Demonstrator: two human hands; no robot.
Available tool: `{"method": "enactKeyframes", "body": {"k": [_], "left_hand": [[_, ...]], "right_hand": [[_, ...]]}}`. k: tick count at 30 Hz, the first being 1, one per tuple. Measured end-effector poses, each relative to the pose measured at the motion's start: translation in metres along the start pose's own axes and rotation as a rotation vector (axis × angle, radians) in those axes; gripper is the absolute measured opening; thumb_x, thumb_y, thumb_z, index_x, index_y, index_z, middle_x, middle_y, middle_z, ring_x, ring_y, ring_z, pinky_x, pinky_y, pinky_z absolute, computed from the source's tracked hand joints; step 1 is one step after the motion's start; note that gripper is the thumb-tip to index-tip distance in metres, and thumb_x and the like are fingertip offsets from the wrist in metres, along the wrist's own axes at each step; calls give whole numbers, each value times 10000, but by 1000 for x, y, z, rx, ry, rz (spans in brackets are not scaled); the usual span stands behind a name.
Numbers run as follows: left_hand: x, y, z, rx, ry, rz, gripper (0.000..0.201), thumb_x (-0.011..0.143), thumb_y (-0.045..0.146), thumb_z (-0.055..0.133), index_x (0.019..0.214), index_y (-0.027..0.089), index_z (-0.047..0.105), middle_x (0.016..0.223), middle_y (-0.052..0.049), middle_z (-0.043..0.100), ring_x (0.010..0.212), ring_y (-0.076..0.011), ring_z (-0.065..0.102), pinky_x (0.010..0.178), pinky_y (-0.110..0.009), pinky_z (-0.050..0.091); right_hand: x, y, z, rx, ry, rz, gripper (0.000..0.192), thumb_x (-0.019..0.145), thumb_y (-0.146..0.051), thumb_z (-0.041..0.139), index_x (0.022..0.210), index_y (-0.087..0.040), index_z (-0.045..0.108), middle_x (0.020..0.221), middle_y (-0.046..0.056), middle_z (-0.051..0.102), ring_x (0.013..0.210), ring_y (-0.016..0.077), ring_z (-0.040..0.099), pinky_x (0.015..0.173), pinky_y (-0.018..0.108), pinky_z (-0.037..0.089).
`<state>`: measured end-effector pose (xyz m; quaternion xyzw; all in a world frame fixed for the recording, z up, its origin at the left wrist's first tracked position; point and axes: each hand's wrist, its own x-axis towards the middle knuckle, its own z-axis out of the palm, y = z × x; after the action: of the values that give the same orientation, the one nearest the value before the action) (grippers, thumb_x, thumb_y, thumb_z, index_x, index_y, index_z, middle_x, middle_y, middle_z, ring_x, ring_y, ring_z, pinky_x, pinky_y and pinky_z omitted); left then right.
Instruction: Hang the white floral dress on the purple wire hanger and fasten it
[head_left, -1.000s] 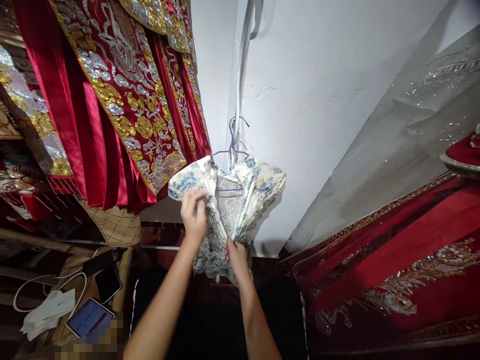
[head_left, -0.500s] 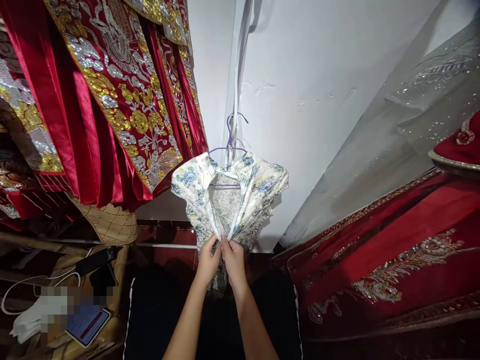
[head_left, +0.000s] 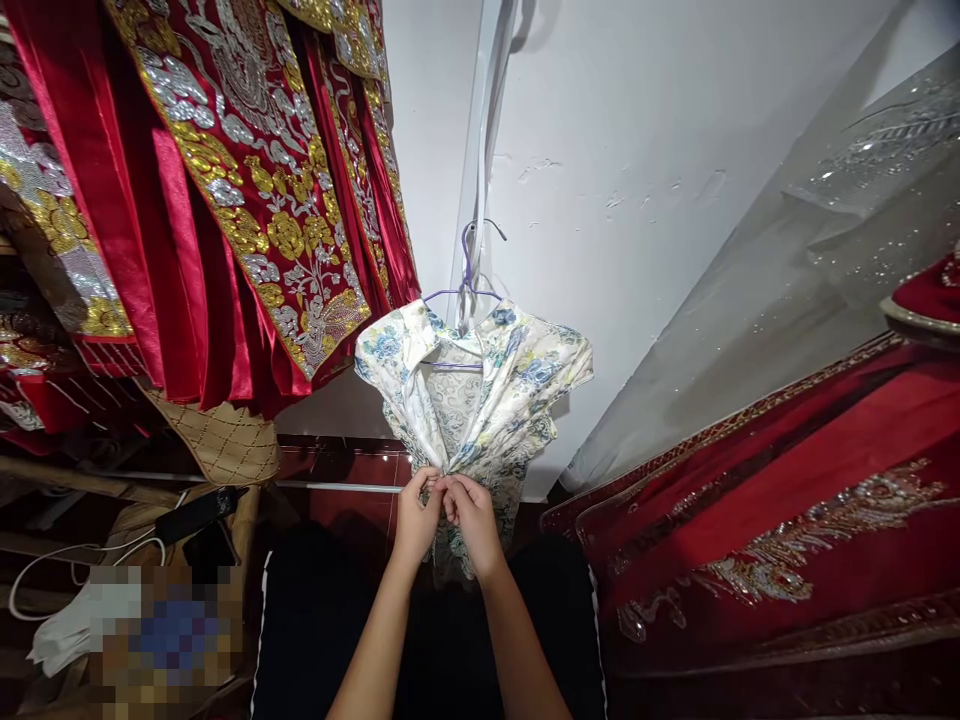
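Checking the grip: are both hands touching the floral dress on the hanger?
Touching. The head view shows the left hand and right hand pinching the floral dress front together.

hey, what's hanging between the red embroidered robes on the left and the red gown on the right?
In the head view, a floral dress on a purple hanger hangs between them against the white wall. The left hand and right hand pinch its front together.

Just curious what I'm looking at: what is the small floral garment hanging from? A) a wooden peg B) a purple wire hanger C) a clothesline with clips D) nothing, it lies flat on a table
B: the floral garment hangs on a purple wire hanger by the white wall, while both hands, left and right, pinch its front edges together.
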<state>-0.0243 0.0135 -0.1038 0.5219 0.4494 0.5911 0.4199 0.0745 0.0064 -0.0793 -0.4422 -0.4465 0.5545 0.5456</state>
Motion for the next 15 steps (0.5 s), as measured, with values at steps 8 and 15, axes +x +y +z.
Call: {"method": "enactKeyframes", "body": {"k": [8, 15], "left_hand": [[-4, 6, 3, 32, -10, 12, 182, 909, 350, 566, 913, 174, 616, 842, -40, 642, 808, -191, 609, 741, -286, 475], [-6, 15, 7, 90, -41, 50, 168, 935, 337, 533, 915, 187, 607, 856, -48, 669, 838, -206, 637, 772, -305, 482]], "right_hand": [[-3, -8, -3, 50, 119, 102, 249, 790, -413, 619, 764, -168, 651, 542, -51, 427, 482, 103, 351, 466, 252, 255], [1, -20, -6, 141, 196, 180, 188, 698, -328, 672, 649, -164, 594, 531, -67, 399, 437, 57, 300, 409, 214, 200]]}}
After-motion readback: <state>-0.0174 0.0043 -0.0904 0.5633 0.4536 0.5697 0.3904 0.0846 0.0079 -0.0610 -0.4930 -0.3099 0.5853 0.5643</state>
